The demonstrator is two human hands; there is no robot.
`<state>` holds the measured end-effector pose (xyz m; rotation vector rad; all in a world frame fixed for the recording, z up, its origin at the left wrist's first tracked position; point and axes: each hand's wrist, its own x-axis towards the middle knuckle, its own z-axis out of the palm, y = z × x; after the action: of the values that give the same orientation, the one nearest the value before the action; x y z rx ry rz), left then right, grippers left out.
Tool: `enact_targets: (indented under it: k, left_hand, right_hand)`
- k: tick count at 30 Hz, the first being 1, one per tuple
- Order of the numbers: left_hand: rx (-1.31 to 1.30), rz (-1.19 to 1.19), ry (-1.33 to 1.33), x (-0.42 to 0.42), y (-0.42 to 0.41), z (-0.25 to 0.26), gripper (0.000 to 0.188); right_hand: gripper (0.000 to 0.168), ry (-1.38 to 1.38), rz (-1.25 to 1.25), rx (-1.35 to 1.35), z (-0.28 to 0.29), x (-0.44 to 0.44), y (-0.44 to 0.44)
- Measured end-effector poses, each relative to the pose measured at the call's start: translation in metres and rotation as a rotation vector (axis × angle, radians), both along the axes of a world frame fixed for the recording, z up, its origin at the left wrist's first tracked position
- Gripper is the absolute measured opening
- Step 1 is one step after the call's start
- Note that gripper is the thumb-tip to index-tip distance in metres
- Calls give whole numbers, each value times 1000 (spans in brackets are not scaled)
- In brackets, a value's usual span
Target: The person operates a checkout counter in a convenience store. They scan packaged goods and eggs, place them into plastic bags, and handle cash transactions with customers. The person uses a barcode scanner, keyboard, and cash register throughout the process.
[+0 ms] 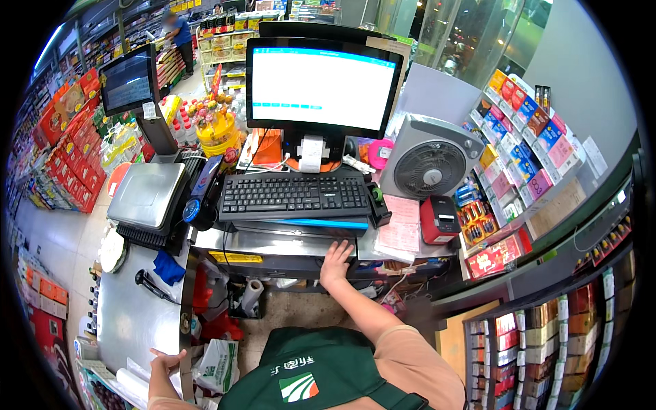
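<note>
My right hand [337, 262] rests with spread fingers on the metal counter edge [307, 245], just below the black keyboard [297, 196], and holds nothing. At the lower left, my left hand [168, 360] lies at the inner edge of the steel side counter [130, 307], fingers apart. Close to it is a roll of clear plastic bags [134, 384]. A handheld barcode scanner [155, 287] and a blue cloth [168, 267] lie farther up that counter. Above the keyboard stand a lit monitor [323, 87] and a receipt printer with paper [311, 154].
A weighing scale [147, 195] stands at the left, a box fan [430, 159] and a red-black device [439, 220] at the right. Racks of small packets [528, 138] and cigarette shelves [543, 348] line the right. White shopping bags [218, 365] hang below the side counter. A person [182, 38] stands far back.
</note>
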<state>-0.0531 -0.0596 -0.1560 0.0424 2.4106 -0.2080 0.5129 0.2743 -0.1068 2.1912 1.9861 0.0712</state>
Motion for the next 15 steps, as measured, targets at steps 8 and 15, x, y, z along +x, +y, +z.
enact_targets:
  k: [8,15]
  left_hand:
    - [39,8,-106,28,20,42,150]
    - [74,29,-97,40,16,53,146]
  right_hand:
    - [73,-4,-10,63,-10,4,3]
    - [66,-30,-34,30,-18,2,6]
